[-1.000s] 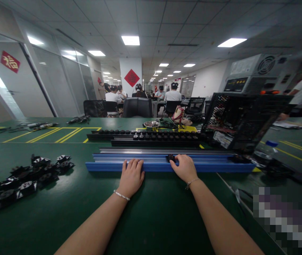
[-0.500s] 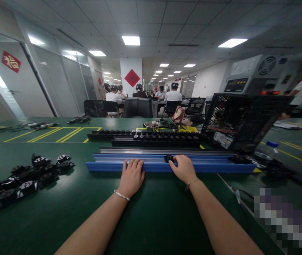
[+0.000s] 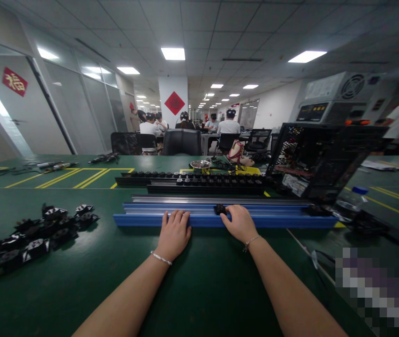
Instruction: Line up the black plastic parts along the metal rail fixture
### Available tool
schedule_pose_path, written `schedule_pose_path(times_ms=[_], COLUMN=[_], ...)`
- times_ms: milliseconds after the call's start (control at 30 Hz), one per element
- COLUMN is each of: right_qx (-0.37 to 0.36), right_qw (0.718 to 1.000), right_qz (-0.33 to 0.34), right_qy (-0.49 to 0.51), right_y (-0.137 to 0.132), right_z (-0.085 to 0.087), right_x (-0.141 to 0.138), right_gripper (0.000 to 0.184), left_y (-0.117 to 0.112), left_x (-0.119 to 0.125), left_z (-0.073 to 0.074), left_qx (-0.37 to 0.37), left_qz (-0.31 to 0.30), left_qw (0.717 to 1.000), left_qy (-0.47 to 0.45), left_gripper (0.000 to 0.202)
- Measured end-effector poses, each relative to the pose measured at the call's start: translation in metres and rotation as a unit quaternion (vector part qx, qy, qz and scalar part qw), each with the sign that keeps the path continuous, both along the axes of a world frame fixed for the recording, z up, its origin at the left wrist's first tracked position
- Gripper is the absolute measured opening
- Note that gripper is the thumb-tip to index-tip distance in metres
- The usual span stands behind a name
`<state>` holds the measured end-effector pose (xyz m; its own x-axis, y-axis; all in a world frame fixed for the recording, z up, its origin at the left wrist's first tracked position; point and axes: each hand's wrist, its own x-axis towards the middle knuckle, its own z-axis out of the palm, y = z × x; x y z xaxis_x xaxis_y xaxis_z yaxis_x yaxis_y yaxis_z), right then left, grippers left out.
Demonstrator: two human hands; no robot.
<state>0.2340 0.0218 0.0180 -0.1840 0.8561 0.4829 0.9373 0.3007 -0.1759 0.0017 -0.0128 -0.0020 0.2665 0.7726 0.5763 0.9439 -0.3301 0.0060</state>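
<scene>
A long blue channel rail (image 3: 272, 220) with a pale metallic inner face lies across the green table in front of me. My left hand (image 3: 174, 234) is closed over its near wall, fingers hooked inside and thumb at the front. Inside the channel, right of the middle, sits a small black socket-like module (image 3: 219, 209). My right hand (image 3: 239, 224) has thumb and forefinger against the module's right end; the other fingers are curled over the rail and partly hidden. Loose black modules (image 3: 36, 245) are piled on the left.
Behind the blue rail lies a metallic strip (image 3: 220, 200), then black rails (image 3: 206, 188) filled with modules. A metal bowl (image 3: 200, 164) stands farther back. An open computer case (image 3: 325, 159) and a blue-capped bottle (image 3: 351, 201) stand on the right. People sit at far desks.
My right hand has slid slightly left along the blue rail, and the black module has shifted left with it. My left hand has stayed in place.
</scene>
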Motion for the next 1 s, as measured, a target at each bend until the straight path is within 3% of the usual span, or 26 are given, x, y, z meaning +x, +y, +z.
schedule_pose_path(times_ms=[1000], right_qx=[-0.019], right_qw=[0.999], right_qz=[0.032], right_qy=[-0.004], right_y=[-0.0028], right_z=[0.0026], right_x=[-0.0038], right_gripper=[0.029], left_y=[-0.0003], left_x=[0.0006], left_z=[0.0007], left_qx=[-0.005], left_qz=[0.001], left_qw=[1.0], left_qy=[0.0], left_gripper=[0.039])
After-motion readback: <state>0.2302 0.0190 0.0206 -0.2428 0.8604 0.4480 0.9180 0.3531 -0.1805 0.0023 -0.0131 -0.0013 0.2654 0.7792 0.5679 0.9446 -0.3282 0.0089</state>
